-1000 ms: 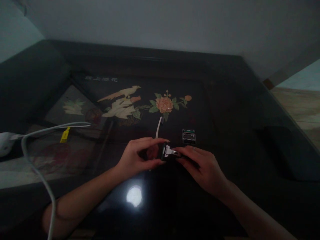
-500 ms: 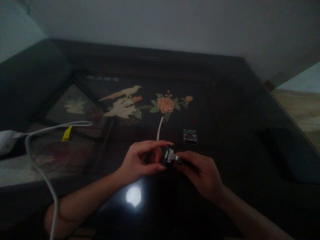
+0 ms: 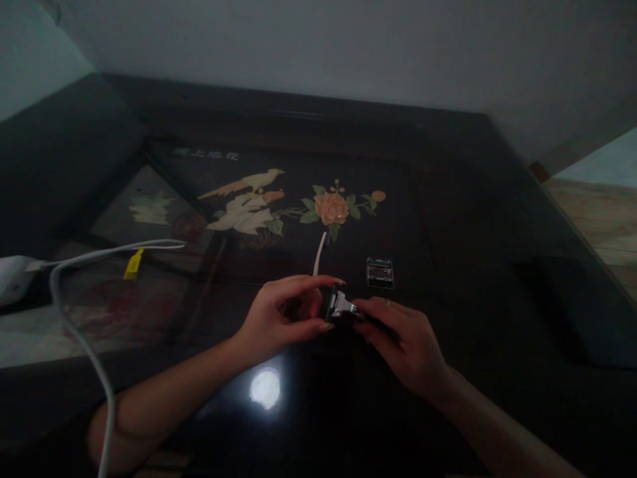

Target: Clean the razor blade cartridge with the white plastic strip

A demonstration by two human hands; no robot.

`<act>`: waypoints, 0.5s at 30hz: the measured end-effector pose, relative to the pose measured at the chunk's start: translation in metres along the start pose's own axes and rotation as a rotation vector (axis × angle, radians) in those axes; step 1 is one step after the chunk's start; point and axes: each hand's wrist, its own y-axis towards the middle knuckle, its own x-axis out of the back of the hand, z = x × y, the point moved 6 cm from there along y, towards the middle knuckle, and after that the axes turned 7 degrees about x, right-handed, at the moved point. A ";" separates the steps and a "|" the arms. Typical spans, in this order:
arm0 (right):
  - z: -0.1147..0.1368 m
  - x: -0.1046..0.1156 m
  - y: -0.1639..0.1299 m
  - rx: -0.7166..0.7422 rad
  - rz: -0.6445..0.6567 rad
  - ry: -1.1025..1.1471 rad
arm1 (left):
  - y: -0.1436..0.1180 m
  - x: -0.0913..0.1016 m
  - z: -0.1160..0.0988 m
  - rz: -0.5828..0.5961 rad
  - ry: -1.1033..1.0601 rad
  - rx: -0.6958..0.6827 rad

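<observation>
Now, starting left of the razor [image 3: 343, 307]: the white cable [image 3: 79, 332] and its yellow tag [image 3: 133, 263] lie well off that way, where they lay a second ago. Your left hand [image 3: 279, 315] has its thumb and forefinger clamped on the razor's green-edged head, and over the last second it has shifted only slightly. The razor sits between your hands, just above the dark table [image 3: 448, 219]; its head has tipped a little since half a second ago, which reads as you working the cartridge at the neck. Your right hand [image 3: 403, 338] is closed on the handle. Just beyond and right of the razor, the clear case [image 3: 380, 272] rests unmoved.
</observation>
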 end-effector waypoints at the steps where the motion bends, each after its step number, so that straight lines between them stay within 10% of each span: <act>1: 0.000 0.000 0.000 0.004 0.001 0.001 | 0.000 0.000 0.000 -0.003 0.019 -0.004; 15: 0.000 0.004 0.001 0.018 -0.010 -0.040 | -0.002 0.001 -0.007 0.000 0.172 -0.140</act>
